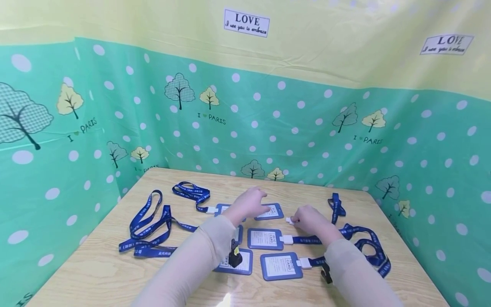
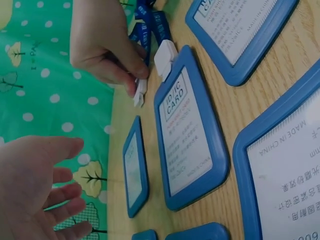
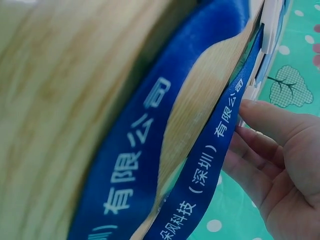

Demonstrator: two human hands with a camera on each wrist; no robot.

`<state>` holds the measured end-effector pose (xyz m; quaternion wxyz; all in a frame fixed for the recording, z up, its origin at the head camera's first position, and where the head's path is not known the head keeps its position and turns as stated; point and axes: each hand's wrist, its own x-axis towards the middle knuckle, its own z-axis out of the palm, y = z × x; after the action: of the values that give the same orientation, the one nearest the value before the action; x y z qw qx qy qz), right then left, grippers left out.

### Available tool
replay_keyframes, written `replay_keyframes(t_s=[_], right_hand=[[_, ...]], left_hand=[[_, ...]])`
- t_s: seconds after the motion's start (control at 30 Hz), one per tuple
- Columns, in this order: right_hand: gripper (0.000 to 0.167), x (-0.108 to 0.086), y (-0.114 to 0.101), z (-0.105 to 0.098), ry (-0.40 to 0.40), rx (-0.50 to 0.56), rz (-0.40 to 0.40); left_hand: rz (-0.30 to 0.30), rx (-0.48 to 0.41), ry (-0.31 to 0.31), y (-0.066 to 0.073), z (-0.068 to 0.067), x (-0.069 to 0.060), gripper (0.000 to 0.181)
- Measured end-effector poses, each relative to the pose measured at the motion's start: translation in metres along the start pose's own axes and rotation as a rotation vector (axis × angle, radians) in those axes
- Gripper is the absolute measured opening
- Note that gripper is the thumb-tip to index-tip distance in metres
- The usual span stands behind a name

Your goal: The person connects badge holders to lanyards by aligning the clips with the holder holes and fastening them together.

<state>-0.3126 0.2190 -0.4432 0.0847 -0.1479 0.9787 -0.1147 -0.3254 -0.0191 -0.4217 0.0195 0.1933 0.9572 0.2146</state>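
Between its thumb and fingers my right hand (image 1: 311, 221) pinches the white clip (image 2: 140, 92) of a blue lanyard (image 1: 336, 207). Just left of that clip lies a blue-framed ID card holder (image 1: 274, 211), flat on the table and apart from the clip. My left hand (image 1: 248, 204) reaches over this holder's left side with its fingers extended; in the left wrist view its palm faces sideways and holds nothing. The right wrist view shows my right hand (image 3: 295, 165) beside printed blue straps (image 3: 200, 175), with its fingertips partly hidden.
Two card holders with clipped lanyards, one in the middle (image 1: 264, 238) and one in front (image 1: 281, 266), lie nearer me. On the left are more holders (image 1: 245, 268), partly covered by my left arm, and looped lanyards (image 1: 145, 230). A patterned curtain (image 1: 268, 128) stands behind the wooden table (image 1: 96, 264).
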Motion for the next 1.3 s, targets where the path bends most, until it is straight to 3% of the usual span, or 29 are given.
replay_keyframes(t_s=[0.1, 0.57, 0.73, 0.87, 1.03, 1.3], right_hand=[[0.012, 0.0, 0.0, 0.0, -0.005, 0.008, 0.008], [0.013, 0.0, -0.002, -0.001, -0.007, 0.017, 0.004], [0.015, 0.0, -0.003, -0.001, -0.007, 0.014, 0.008], [0.015, -0.001, -0.003, -0.002, -0.008, 0.009, 0.01], [0.015, -0.001, -0.003, -0.002, -0.009, 0.007, 0.006], [0.014, 0.0, -0.001, 0.0, -0.012, 0.007, 0.027]], left_hand=[[-0.019, 0.026, 0.0, 0.001, 0.004, 0.0, 0.057], [-0.086, -0.025, -0.001, -0.002, 0.022, -0.002, 0.058], [-0.102, 0.014, -0.004, -0.005, 0.032, 0.0, 0.058], [-0.093, 0.046, -0.01, -0.005, 0.037, 0.002, 0.045], [-0.091, 0.091, -0.017, -0.005, 0.039, 0.002, 0.032], [-0.122, 0.138, -0.042, -0.004, 0.04, 0.005, 0.033]])
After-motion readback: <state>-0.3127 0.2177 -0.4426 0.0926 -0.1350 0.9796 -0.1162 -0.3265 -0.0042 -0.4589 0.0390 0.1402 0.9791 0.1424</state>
